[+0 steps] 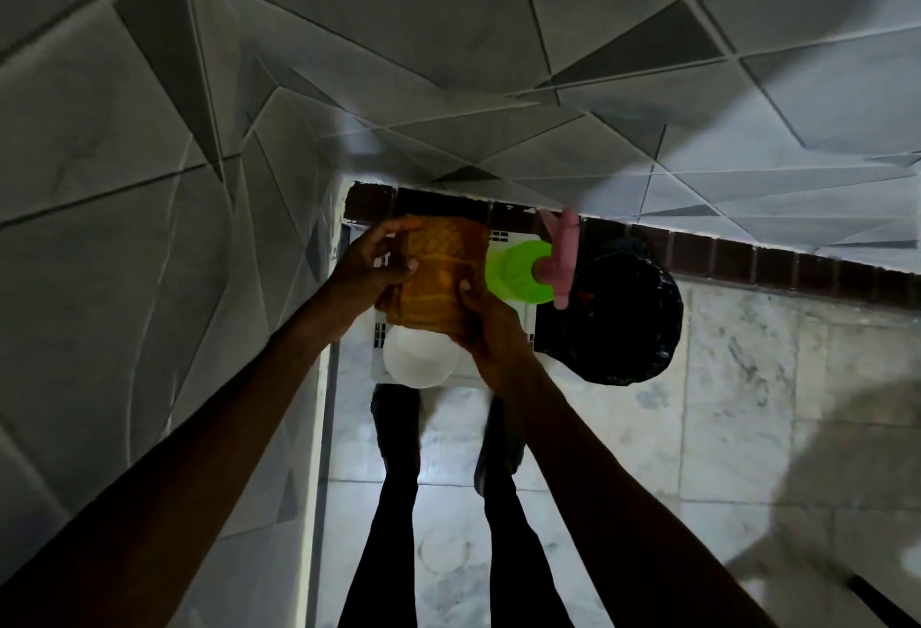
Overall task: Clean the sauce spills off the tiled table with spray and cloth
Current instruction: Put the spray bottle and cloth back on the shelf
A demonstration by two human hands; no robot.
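Note:
An orange folded cloth [438, 273] is held between both hands above a white crate [528, 318] on the floor. My left hand [371, 263] grips the cloth's left edge, with a finger along its top. My right hand [491, 328] holds its lower right corner with the thumb on top. A green spray bottle [518, 271] with a pink trigger head [563, 253] stands in the crate just right of the cloth. No tiled table with spills is in view.
A white round container [421, 361] sits in the crate below the cloth. A black-lined bin [623, 318] stands right of the crate. Patterned tiled walls [448, 54] meet in a corner behind. My legs and feet [398, 428] stand on the marble floor [747, 403].

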